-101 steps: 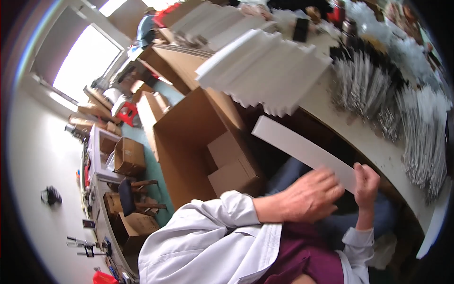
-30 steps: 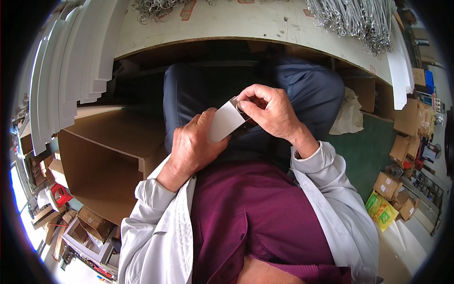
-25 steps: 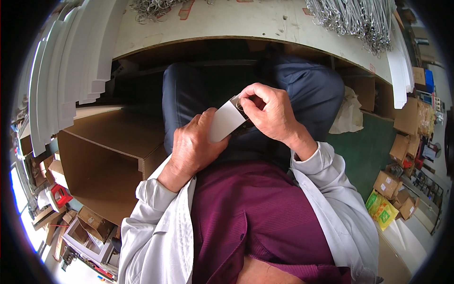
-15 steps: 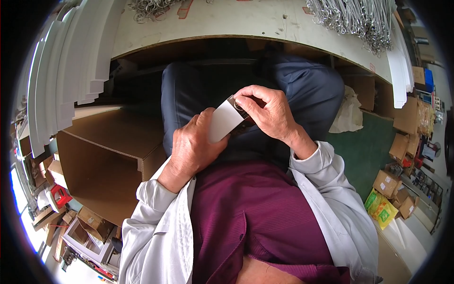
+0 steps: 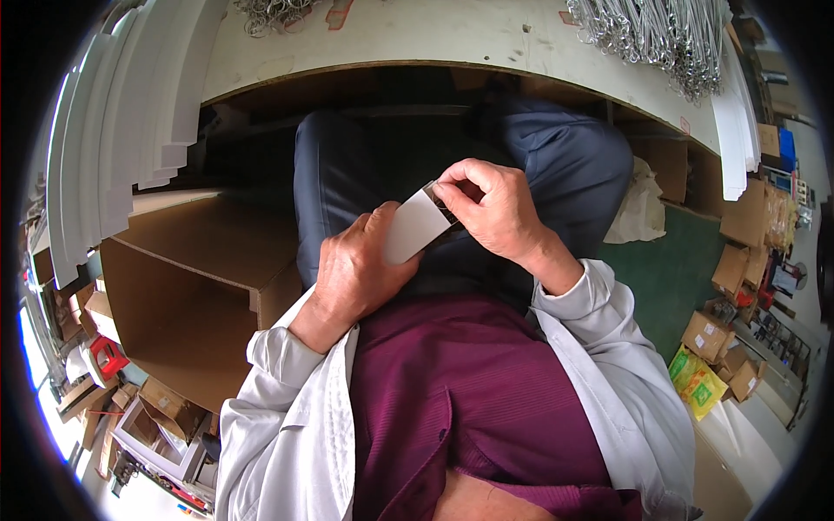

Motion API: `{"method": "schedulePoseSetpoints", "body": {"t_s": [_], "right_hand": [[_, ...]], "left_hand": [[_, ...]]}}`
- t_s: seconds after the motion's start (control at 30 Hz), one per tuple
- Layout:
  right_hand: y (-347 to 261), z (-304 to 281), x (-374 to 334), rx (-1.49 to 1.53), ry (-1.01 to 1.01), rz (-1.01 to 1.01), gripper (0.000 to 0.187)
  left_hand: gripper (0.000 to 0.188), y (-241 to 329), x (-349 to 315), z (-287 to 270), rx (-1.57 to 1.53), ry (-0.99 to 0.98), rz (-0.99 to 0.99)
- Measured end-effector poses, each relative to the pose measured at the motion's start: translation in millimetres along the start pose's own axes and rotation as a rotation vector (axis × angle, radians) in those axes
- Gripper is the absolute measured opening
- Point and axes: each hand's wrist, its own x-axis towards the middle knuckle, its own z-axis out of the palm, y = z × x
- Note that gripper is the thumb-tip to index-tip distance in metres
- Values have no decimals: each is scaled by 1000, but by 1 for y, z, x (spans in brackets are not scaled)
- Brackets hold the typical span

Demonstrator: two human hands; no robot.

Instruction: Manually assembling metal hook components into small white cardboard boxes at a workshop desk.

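Observation:
Above my lap, my left hand [image 5: 354, 262] is wrapped round a small white box [image 5: 418, 227], thumb along its near side. The box is tilted, its far right end toward my other hand. Thumb and fingers of my right hand [image 5: 495, 206] are pinched together at that end, where something dark shows at the opening. What the pinch holds, if anything, is hidden behind the fingers.
A pale worktable [image 5: 400, 39] spans the far side, bearing a heap of metal wire pieces with looped ends [image 5: 656, 39]. White long panels [image 5: 130, 95] stand at the left. Below them lies a big open cardboard box [image 5: 187, 321]. Smaller cartons [image 5: 708, 336] are at the right.
The dark item at the box's end shows less now than before. My right fingertips have stayed close to that end; the left hand keeps its hold, nearly still.

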Motion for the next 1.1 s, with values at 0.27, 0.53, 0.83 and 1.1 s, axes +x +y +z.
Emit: {"method": "schedulePoseSetpoints", "body": {"t_s": [0.27, 0.53, 0.83, 1.1], "right_hand": [[-1, 9, -6, 47, 56, -204, 22], [0, 9, -18, -107, 18, -325, 31], [-8, -7, -19, 92, -277, -139, 26], [-2, -2, -33, 239, -171, 59, 30]], "left_hand": [[70, 2, 4, -2, -82, 39, -23], [73, -2, 3, 1, -138, 69, -54], [76, 8, 16, -4, -222, 13, 19], [67, 10, 22, 0, -312, -16, -22]]}}
